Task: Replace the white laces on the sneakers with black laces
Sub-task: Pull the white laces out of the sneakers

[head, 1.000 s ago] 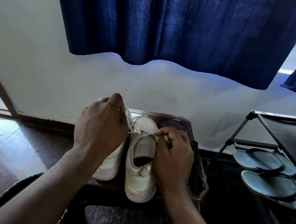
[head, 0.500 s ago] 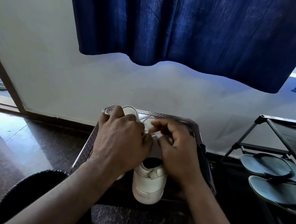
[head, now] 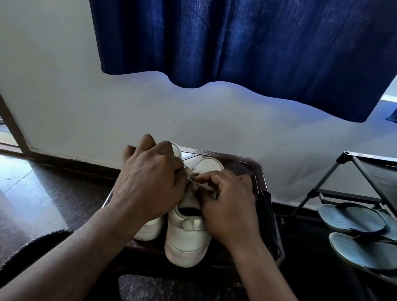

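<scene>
Item: pair of white sneakers, set heel-toward-the-wearer on a dark tray (head: 261,174) that serves as the counter.

Right sneaker (head: 187,237): taken as landmark. Its long axis runs from the heel, nearest the camera, away toward the wall. The left sneaker (head: 149,228) stands just beside it, largely hidden under the left hand (head: 149,184).

White lace (head: 195,180): seen over the tongue of the right sneaker, between the two hands, ahead of the heel. The right hand (head: 229,207) is closed with fingertips pinched on this lace. The left hand is curled over the lacing zone; a lace loop shows beyond its knuckles, but whether it is gripped cannot be told.

Black laces (head: 265,213): a dark bundle is seen at the tray edge to the right of the right sneaker, judged to be the replacements; the right hand is the nearer one.

Judged step: white lace being loosened; the pull is expected along the shoe's axis, away from the eyelets.

Markings: no brand, label or writing can be read.

Also present: blue curtain (head: 253,38) above; rack with sandals (head: 361,221) further right.
</scene>
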### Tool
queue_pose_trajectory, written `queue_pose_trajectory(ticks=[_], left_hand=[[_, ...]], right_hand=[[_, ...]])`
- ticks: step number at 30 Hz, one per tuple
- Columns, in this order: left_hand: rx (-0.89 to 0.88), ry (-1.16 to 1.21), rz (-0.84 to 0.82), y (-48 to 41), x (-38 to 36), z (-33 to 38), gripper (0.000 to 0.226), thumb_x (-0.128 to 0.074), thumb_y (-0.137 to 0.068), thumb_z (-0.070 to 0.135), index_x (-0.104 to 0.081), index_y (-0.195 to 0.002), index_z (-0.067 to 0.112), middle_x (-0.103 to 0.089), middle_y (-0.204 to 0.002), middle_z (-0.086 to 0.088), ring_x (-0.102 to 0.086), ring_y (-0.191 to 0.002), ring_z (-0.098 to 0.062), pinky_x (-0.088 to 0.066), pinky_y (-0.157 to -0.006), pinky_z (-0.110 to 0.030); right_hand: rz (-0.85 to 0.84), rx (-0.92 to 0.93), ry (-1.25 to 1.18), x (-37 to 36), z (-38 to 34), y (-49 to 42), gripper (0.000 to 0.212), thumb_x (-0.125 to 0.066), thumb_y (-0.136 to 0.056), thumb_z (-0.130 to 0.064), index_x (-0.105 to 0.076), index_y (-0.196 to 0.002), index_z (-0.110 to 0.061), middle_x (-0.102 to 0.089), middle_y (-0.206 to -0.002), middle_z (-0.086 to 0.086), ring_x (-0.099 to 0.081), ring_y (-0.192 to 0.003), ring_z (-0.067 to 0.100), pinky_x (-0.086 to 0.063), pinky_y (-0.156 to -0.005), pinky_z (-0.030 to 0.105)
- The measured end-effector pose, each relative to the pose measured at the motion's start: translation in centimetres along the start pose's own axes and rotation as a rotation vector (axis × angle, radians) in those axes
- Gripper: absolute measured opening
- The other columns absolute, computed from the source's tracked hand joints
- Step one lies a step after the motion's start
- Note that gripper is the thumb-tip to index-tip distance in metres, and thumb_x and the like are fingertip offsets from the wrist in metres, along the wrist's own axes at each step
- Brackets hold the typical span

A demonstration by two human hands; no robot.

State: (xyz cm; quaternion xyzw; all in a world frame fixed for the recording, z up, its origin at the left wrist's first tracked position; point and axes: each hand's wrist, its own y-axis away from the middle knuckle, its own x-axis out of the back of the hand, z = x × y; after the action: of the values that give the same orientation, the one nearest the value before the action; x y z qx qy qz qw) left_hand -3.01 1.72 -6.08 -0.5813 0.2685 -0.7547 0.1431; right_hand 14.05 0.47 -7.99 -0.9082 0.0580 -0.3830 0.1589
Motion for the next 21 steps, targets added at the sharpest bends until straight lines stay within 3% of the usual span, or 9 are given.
queue_pose_trajectory(ticks=[3, 5, 6, 9, 10, 12, 15, 17, 21], left_hand=[[-0.004, 0.000, 0.007, -0.1, 0.0, -0.1, 0.028, -0.061, -0.088, 0.041, -0.073, -0.069, 0.024, -0.040, -0.079, 0.016, -0.045, -0.093, -0.023, -0.025, -0.076, -0.036], [-0.005, 0.000, 0.002, -0.1, -0.1, -0.1, 0.029, -0.059, -0.088, 0.043, -0.075, -0.071, 0.025, -0.045, -0.080, 0.015, -0.044, -0.093, -0.023, -0.023, -0.076, -0.036], [-0.005, 0.005, -0.001, -0.1, -0.1, -0.1, 0.029, -0.059, -0.088, 0.044, -0.076, -0.072, 0.027, -0.046, -0.081, 0.015, -0.044, -0.094, -0.022, -0.022, -0.076, -0.035], [-0.004, 0.015, -0.007, -0.1, -0.1, -0.2, 0.028, -0.060, -0.090, 0.046, -0.078, -0.077, 0.029, -0.051, -0.083, 0.015, -0.045, -0.095, -0.023, -0.024, -0.077, -0.036], [-0.004, 0.011, -0.008, -0.1, -0.1, -0.1, 0.028, -0.060, -0.090, 0.046, -0.078, -0.077, 0.029, -0.053, -0.083, 0.014, -0.046, -0.096, -0.023, -0.025, -0.077, -0.036], [-0.003, 0.003, -0.009, -0.1, -0.1, 0.1, 0.031, -0.057, -0.090, 0.047, -0.078, -0.077, 0.029, -0.055, -0.084, 0.012, -0.048, -0.096, -0.024, -0.027, -0.077, -0.036], [0.009, 0.012, -0.010, -0.1, -0.2, 0.1, 0.030, -0.055, -0.090, 0.044, -0.078, -0.077, 0.029, -0.056, -0.084, 0.012, -0.047, -0.095, -0.023, -0.027, -0.078, -0.036], [0.016, 0.026, -0.004, 0.0, -0.2, 0.0, 0.029, -0.056, -0.089, 0.044, -0.079, -0.078, 0.030, -0.057, -0.085, 0.013, -0.048, -0.095, -0.023, -0.027, -0.079, -0.036], [0.009, 0.026, 0.006, 0.0, -0.3, 0.1, 0.026, -0.061, -0.090, 0.045, -0.079, -0.079, 0.029, -0.057, -0.085, 0.013, -0.049, -0.096, -0.024, -0.025, -0.080, -0.035]], right_hand=[[0.029, 0.005, 0.065, -0.2, 0.2, 0.0, 0.008, -0.070, -0.087, -0.034, -0.074, -0.094, -0.034, -0.065, -0.096, -0.017, -0.046, -0.101, 0.017, -0.046, -0.091, 0.047], [0.072, -0.001, -0.078, -0.3, 0.0, 0.3, 0.004, -0.071, -0.087, -0.029, -0.072, -0.086, -0.033, -0.068, -0.092, -0.018, -0.052, -0.099, 0.014, -0.047, -0.090, 0.040], [0.090, -0.040, -0.303, -0.3, 0.1, 0.3, 0.007, -0.071, -0.088, -0.023, -0.072, -0.085, -0.029, -0.070, -0.090, -0.017, -0.057, -0.096, 0.012, -0.049, -0.087, 0.034], [0.129, -0.322, -1.356, 1.2, -0.4, 0.1, 0.007, -0.064, -0.089, -0.007, -0.067, -0.088, -0.013, -0.070, -0.085, 0.003, -0.065, -0.080, 0.016, -0.054, -0.078, 0.027], [0.161, -0.382, -1.512, 1.8, -0.3, 0.1, 0.008, -0.059, -0.090, -0.007, -0.064, -0.087, -0.012, -0.067, -0.081, 0.005, -0.064, -0.074, 0.016, -0.053, -0.072, 0.026], [0.207, -0.404, -1.413, 2.3, 0.2, -0.2, 0.020, -0.050, -0.096, -0.004, -0.061, -0.083, -0.015, -0.062, -0.069, 0.000, -0.058, -0.065, 0.011, -0.046, -0.065, 0.025], [0.215, -0.239, -0.749, 1.8, 0.9, -0.5, 0.020, -0.061, -0.097, -0.006, -0.070, -0.085, -0.020, -0.069, -0.076, -0.007, -0.063, -0.072, 0.011, -0.050, -0.074, 0.029], [0.174, -0.167, -0.389, 1.3, 1.3, -0.5, 0.015, -0.067, -0.097, -0.019, -0.077, -0.089, -0.026, -0.075, -0.084, -0.017, -0.069, -0.080, 0.003, -0.054, -0.078, 0.026], [0.118, -0.112, -0.171, 1.5, 0.9, -0.4, 0.024, -0.063, -0.099, -0.045, -0.080, -0.092, -0.030, -0.075, -0.082, -0.022, -0.068, -0.079, -0.003, -0.054, -0.079, 0.030]])
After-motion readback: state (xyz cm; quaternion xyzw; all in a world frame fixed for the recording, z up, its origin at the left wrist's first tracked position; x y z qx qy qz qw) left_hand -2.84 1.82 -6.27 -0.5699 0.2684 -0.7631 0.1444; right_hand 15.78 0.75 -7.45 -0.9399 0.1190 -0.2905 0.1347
